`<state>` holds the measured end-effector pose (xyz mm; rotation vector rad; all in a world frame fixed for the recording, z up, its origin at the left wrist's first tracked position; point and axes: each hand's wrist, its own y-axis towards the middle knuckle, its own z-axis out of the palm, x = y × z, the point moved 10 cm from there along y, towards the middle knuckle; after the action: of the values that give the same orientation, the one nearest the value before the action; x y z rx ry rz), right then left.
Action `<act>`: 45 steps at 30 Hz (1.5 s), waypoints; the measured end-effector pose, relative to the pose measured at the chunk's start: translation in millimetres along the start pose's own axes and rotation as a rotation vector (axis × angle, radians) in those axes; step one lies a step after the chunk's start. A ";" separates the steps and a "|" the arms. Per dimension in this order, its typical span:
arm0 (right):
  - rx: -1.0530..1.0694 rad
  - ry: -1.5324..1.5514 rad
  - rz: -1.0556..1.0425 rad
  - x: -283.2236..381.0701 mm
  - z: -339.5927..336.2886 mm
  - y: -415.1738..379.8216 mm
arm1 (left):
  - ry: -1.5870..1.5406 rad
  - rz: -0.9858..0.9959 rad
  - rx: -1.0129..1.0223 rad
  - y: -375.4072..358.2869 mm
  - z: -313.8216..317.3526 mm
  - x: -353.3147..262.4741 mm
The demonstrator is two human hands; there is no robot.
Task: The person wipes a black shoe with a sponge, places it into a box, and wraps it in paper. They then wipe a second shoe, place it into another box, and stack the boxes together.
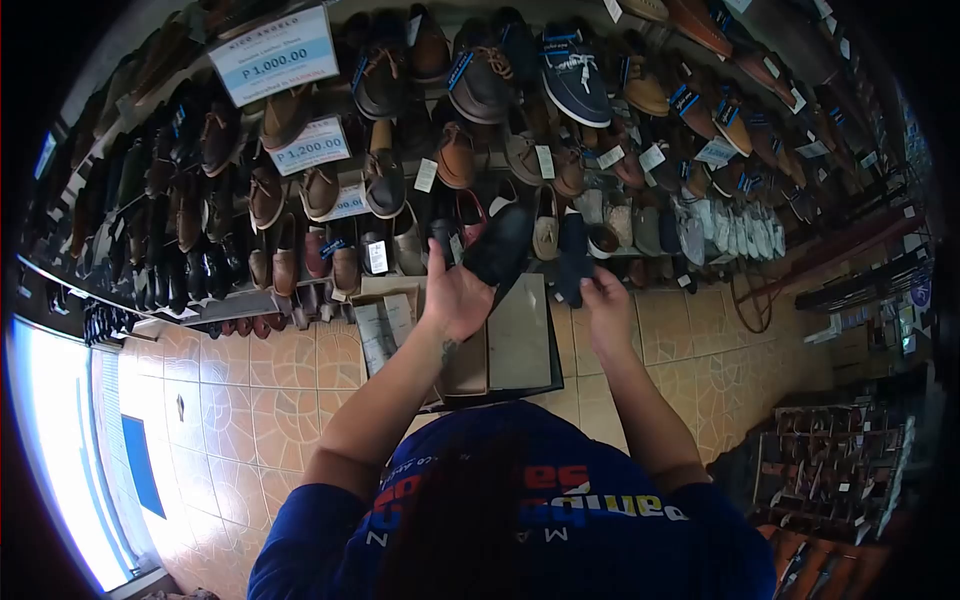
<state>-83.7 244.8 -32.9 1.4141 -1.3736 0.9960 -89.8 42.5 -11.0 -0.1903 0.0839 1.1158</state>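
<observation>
A black shoe (pixel 498 245) rests against the palm of my left hand (pixel 460 298), whose thumb points up and whose other fingers are partly hidden behind the shoe. To the right, my right hand (pixel 607 303) pinches the lower end of a dark blue cloth-like piece (pixel 572 262) between thumb and fingers. The shoe and the dark piece are apart. Below them sits an open cardboard box (pixel 516 345), with a lighter packet (pixel 382 335) at its left side.
Shelves of shoes span the view ahead, with price signs (pixel 273 60) at the upper left. Plastic-wrapped shoes (pixel 735 230) stand on the right. A rack of belts or straps (pixel 825 470) is at the lower right. The floor is tiled (pixel 285 385).
</observation>
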 end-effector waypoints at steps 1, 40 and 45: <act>0.004 0.271 0.060 -9.3 -6.2 -12.3 | -0.062 -0.022 -0.071 2.0 -22.8 15.2; 0.303 0.902 0.899 -133.9 50.3 -29.3 | 1.531 0.077 -1.108 -133.6 -205.9 -94.3; 0.279 0.856 0.916 -135.1 63.4 -28.9 | 1.655 0.408 -1.284 -200.2 -136.6 -171.7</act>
<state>-65.2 220.1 -181.7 0.3089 -1.1920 2.1268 18.6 -220.9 -95.0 -2.2945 0.8967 0.9728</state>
